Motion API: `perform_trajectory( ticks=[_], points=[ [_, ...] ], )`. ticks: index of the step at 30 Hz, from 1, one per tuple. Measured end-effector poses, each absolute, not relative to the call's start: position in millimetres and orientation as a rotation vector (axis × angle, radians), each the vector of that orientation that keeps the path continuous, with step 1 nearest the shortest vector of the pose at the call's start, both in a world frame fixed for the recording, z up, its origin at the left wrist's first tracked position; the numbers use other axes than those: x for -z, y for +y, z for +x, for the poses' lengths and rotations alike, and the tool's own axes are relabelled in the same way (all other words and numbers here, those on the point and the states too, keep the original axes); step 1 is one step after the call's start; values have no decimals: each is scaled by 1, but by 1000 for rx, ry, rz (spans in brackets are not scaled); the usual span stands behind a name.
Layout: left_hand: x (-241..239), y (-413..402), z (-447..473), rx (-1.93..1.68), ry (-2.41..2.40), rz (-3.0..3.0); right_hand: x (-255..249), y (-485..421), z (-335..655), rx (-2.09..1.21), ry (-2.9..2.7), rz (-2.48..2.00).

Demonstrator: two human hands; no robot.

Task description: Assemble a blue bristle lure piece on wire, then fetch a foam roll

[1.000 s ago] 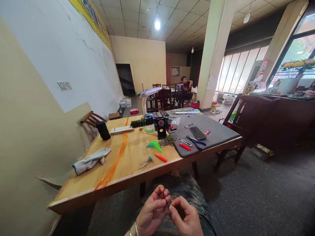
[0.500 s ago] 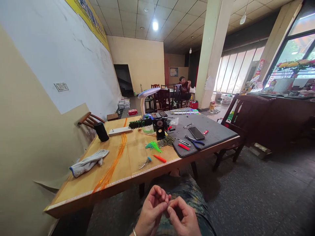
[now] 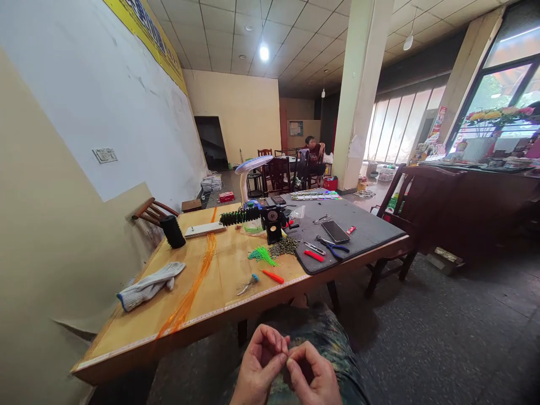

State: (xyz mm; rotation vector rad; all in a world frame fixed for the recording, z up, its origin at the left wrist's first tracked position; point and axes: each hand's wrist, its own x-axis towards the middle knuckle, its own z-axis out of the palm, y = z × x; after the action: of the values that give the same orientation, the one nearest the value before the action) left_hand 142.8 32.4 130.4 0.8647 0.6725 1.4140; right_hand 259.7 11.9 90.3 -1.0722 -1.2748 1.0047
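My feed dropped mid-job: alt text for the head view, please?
The left hand and right hand are pinched together over the lap, below the table edge; anything between them is too small to see. On the table lie a glove, orange strands and a mat with a phone and pliers.

A tiny unidentifiable item (image 3: 287,355) sits pinched between left hand (image 3: 258,369) and right hand (image 3: 314,377).

At the bottom centre, the left hand (image 3: 258,368) and right hand (image 3: 314,378) meet, fingertips pinched together; anything between them is too small to tell. Above them a wooden table (image 3: 228,264) bears a white glove (image 3: 149,285), orange strands (image 3: 194,281) and a dark mat (image 3: 363,225).
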Motion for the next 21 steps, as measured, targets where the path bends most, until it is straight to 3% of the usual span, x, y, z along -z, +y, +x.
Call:
perform_trajectory(
  ticks=[21],
  points=[
    [-119,39,135,-1357,633,952,-88,13,259,-872,-1355,-1082]
  ],
)
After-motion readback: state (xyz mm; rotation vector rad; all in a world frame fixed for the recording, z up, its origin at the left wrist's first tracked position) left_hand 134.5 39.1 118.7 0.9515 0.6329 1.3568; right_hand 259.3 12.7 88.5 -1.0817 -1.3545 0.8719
